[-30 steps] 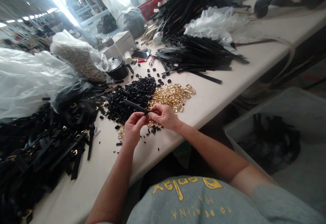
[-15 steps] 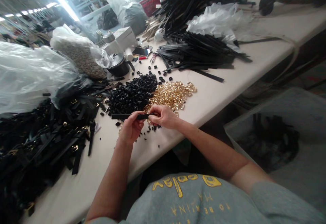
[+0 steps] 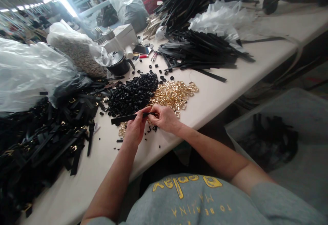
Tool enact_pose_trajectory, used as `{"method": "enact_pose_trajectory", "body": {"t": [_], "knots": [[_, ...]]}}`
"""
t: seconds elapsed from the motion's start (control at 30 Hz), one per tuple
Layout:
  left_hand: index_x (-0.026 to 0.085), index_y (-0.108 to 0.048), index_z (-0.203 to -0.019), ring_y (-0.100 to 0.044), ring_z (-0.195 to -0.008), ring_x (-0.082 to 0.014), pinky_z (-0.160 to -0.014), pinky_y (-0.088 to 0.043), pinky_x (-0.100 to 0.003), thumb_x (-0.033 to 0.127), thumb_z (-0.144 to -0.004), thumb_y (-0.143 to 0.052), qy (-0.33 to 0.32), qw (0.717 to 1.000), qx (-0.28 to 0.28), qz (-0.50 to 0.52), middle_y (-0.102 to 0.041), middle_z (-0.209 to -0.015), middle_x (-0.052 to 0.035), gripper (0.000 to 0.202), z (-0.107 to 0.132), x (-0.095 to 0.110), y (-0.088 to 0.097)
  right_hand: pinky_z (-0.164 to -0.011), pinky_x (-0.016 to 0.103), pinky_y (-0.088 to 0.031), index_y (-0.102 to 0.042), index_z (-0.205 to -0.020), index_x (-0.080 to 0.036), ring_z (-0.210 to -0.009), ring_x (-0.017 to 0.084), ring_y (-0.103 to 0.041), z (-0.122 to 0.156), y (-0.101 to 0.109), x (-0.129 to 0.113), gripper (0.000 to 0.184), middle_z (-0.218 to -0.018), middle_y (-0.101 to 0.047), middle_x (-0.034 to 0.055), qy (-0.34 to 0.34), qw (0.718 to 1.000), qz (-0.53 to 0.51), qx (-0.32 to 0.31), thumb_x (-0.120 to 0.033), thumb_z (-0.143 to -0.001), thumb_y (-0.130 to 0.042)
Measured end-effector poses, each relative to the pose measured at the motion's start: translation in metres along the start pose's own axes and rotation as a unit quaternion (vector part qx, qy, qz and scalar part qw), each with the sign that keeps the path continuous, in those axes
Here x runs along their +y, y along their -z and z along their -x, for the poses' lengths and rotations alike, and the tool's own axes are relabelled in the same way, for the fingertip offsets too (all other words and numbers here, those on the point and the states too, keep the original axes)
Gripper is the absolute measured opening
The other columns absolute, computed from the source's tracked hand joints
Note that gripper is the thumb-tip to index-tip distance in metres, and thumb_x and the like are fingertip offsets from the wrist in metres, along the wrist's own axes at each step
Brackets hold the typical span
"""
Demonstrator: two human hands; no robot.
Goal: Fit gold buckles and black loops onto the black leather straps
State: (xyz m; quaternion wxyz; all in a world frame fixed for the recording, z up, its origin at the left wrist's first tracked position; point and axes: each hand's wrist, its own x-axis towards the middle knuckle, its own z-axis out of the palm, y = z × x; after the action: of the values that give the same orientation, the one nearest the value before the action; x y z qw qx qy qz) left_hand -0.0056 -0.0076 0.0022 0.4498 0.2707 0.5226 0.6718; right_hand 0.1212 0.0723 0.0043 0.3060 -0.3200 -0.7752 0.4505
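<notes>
Between my two hands runs a short black strap, held above the table. My left hand is closed around its middle, and the strap's free end sticks out to the left. At the other end, the fingertips of my right hand pinch the strap; whether a buckle is between them is hidden. Just beyond my hands lies a heap of small black loops. Gold buckles are piled against it on the right, and a few more lie below my left hand.
Finished-looking black straps with gold buckles cover the table's left side. Behind stand a black lidded pot, a bag of small pieces and a phone. Black strips lie at the back right. A plastic-lined bin stands right of the table.
My left hand has slid along the strap toward my right hand. The strap's free end has tilted lower, and both hands are closer together.
</notes>
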Motion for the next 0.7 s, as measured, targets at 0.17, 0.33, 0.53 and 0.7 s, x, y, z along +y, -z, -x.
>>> {"method": "enact_pose_trajectory", "body": {"t": [0.17,0.33,0.53,0.7], "knots": [[0.022,-0.075,-0.100,-0.066,-0.100,-0.0207,-0.082,-0.054,-0.030,0.051,-0.081,-0.068,0.013,0.999,-0.003,0.030,-0.072,-0.111,-0.0071,0.035,0.002,0.000,-0.006,-0.056,0.021,-0.040,-0.062,-0.088,-0.019,-0.057,0.010,-0.055,0.000,-0.008,0.002,0.008,-0.069,-0.062,-0.0022,0.001,0.994,-0.104,-0.029,-0.024,-0.083,-0.059],[0.020,-0.073,-0.107,-0.066,-0.076,-0.0166,-0.055,-0.047,-0.023,0.056,-0.083,-0.065,0.032,0.997,-0.019,0.060,-0.073,-0.103,-0.0091,0.044,0.007,0.002,-0.014,-0.055,0.022,-0.045,-0.057,-0.079,-0.019,-0.057,0.011,-0.057,0.003,-0.023,0.007,0.013,-0.066,-0.060,-0.0023,-0.014,0.980,-0.195,-0.028,-0.031,-0.082,-0.062],[0.018,-0.071,-0.111,-0.063,-0.072,-0.0145,-0.057,-0.047,-0.023,0.054,-0.085,-0.062,0.050,0.997,-0.024,0.059,-0.072,-0.098,-0.0092,0.045,0.007,0.000,-0.015,-0.052,0.023,-0.048,-0.057,-0.080,-0.018,-0.055,0.011,-0.059,0.003,-0.027,0.004,0.017,-0.064,-0.061,-0.0018,-0.045,0.965,-0.257,-0.035,-0.034,-0.080,-0.062],[0.019,-0.072,-0.108,-0.060,-0.064,-0.0118,-0.054,-0.046,-0.023,0.052,-0.080,-0.069,0.007,0.999,-0.004,0.040,-0.072,-0.094,-0.0079,0.044,0.002,0.004,-0.004,-0.045,0.020,-0.046,-0.053,-0.079,-0.019,-0.046,0.009,-0.056,0.001,-0.014,-0.002,0.024,-0.059,-0.060,-0.0039,-0.061,0.938,-0.334,-0.070,-0.040,-0.079,-0.065]]}}
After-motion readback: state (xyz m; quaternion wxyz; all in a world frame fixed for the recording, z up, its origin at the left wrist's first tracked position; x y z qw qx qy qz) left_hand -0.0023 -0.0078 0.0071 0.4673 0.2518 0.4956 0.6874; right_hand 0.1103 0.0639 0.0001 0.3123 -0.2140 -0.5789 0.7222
